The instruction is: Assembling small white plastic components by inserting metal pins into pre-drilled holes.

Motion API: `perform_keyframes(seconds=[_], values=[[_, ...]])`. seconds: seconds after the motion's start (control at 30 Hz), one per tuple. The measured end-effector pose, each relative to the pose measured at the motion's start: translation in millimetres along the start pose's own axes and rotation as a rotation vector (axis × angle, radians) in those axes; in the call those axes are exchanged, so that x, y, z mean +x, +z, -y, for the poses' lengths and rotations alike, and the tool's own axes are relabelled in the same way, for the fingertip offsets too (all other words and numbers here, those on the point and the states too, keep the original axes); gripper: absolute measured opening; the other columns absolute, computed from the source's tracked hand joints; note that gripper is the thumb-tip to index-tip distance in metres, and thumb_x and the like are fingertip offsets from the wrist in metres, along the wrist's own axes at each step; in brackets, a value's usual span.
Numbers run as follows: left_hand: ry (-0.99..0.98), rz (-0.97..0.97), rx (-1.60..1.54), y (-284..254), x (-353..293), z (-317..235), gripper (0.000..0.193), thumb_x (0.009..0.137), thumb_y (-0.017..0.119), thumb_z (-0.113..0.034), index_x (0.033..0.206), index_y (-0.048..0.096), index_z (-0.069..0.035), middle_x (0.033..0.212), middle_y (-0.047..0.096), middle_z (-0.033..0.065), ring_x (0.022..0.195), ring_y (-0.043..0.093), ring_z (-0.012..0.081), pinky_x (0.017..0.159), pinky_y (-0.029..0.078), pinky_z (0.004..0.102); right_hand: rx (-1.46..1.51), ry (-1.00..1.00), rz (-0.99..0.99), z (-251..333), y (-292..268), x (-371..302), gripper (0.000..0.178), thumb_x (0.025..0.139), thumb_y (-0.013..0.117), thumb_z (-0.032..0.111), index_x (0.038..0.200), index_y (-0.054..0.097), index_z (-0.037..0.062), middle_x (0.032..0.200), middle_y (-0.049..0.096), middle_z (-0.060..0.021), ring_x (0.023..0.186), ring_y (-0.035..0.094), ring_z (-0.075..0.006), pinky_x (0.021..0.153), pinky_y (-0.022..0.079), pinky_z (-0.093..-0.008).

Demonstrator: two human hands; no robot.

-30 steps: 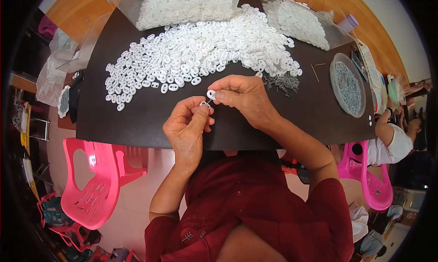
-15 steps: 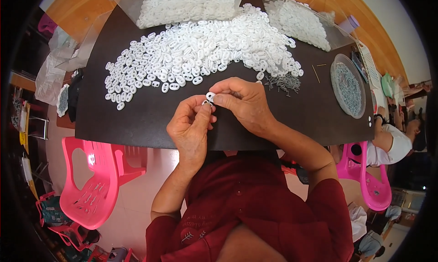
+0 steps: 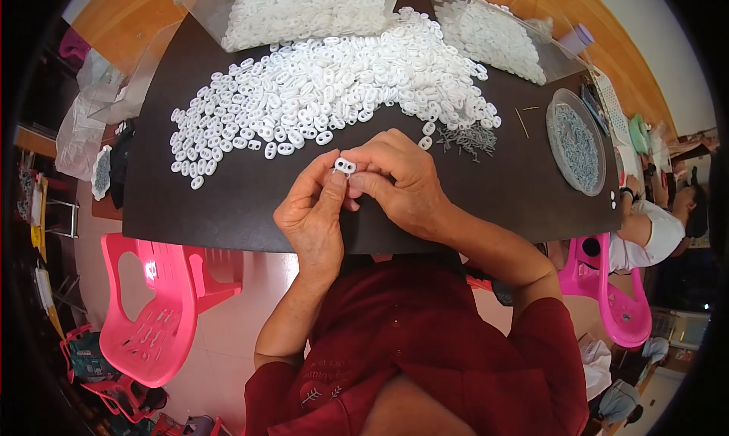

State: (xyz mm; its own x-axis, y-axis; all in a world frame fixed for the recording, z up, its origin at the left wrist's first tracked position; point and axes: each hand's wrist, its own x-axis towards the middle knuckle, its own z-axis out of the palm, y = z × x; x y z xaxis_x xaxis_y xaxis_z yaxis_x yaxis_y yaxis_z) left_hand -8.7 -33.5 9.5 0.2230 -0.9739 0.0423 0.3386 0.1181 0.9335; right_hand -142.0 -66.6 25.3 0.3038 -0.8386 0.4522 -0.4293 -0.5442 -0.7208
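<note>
- Piece, one: white, glossy, apparently plastic; small oval with rounded ends, pierced by two dark round holes side by side; held above the near half of the table, long side running roughly left to right. A bit of white shows just under it; whether this is a second part cannot be told.
- Left hand: pinching the piece between thumb and index finger, thumb tip at its lower edge, other fingers curled.
- Right hand: thumb and bent fingers closed on the piece's right end, back of the hand upward.
- Table: dark brown top, curved by the lens, beneath both hands.
- Heap of matching white two-holed ovals: broad, dense, spread beyond the hands, thinning toward the left.
- Pins: short, dark grey, in a loose pile at the heap's right end; two white ovals lie just beside them.
- Brass-coloured rods, two: thin, lying between pins and tub.
- Tub: round, clear, filled with grey pins.
- Bins, two, see-through, at the far side: left one and right one, each containing white parts.
</note>
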Motion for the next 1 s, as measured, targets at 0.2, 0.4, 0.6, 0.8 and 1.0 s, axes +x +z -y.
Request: perform_keyframes(seconds=[0.2, 0.4, 0.6, 0.8, 1.0], values=[[-0.022, -0.012, -0.082, 1.7, 1.0, -2.0, 0.022, 0.09, 0.057, 0.002, 0.111, 0.061, 0.008, 0.083, 0.065, 0.0089, 0.065, 0.058, 0.011, 0.057, 0.049, 0.0226, -0.078, -0.121, -0.041, 1.7, 2.3, -0.2, 0.033, 0.068, 0.073, 0.001, 0.099, 0.064, 0.0049, 0.084, 0.06, -0.0063, 0.074, 0.054, -0.0221, 0.063, 0.044, -0.032], [-0.069, -0.017, -0.11, -0.8, -0.7, -2.5, 0.021, 0.091, 0.058, -0.001, 0.109, 0.061, 0.008, 0.087, 0.067, 0.0117, 0.065, 0.059, 0.0117, 0.058, 0.05, 0.0234, -0.191, -0.204, -0.083, 1.3, 2.7, -0.2, 0.032, 0.066, 0.073, 0.003, 0.097, 0.063, 0.0033, 0.084, 0.06, -0.008, 0.074, 0.054, -0.025, 0.062, 0.045, -0.0332], [-0.082, 0.02, -0.097, -4.9, 0.1, -1.2, 0.02, 0.09, 0.058, -0.002, 0.108, 0.062, 0.007, 0.088, 0.067, 0.0101, 0.07, 0.059, 0.0105, 0.061, 0.049, 0.022, -0.18, -0.2, -0.094, -1.4, 3.3, -2.4, 0.029, 0.067, 0.073, 0.003, 0.096, 0.064, 0.0029, 0.082, 0.061, -0.0076, 0.073, 0.054, -0.0243, 0.061, 0.044, -0.0331], [-0.124, 0.017, -0.055, -3.8, 1.7, -5.1, 0.021, 0.088, 0.058, 0.0, 0.106, 0.063, 0.009, 0.087, 0.067, 0.0107, 0.068, 0.059, 0.012, 0.063, 0.048, 0.0229, -0.182, -0.209, -0.097, -3.9, 3.2, -3.0, 0.027, 0.068, 0.073, 0.003, 0.094, 0.065, 0.0017, 0.08, 0.06, -0.007, 0.071, 0.054, -0.0235, 0.06, 0.044, -0.0327], [-0.09, 0.071, -0.03, -7.9, 2.5, -0.5, 0.022, 0.089, 0.058, 0.0, 0.109, 0.062, 0.009, 0.087, 0.066, 0.0099, 0.068, 0.058, 0.0115, 0.065, 0.048, 0.0225, -0.203, -0.241, -0.102, -4.9, 4.8, -2.9, 0.026, 0.069, 0.072, 0.003, 0.094, 0.064, 0.0007, 0.079, 0.06, -0.0071, 0.069, 0.053, -0.0231, 0.059, 0.043, -0.032]])
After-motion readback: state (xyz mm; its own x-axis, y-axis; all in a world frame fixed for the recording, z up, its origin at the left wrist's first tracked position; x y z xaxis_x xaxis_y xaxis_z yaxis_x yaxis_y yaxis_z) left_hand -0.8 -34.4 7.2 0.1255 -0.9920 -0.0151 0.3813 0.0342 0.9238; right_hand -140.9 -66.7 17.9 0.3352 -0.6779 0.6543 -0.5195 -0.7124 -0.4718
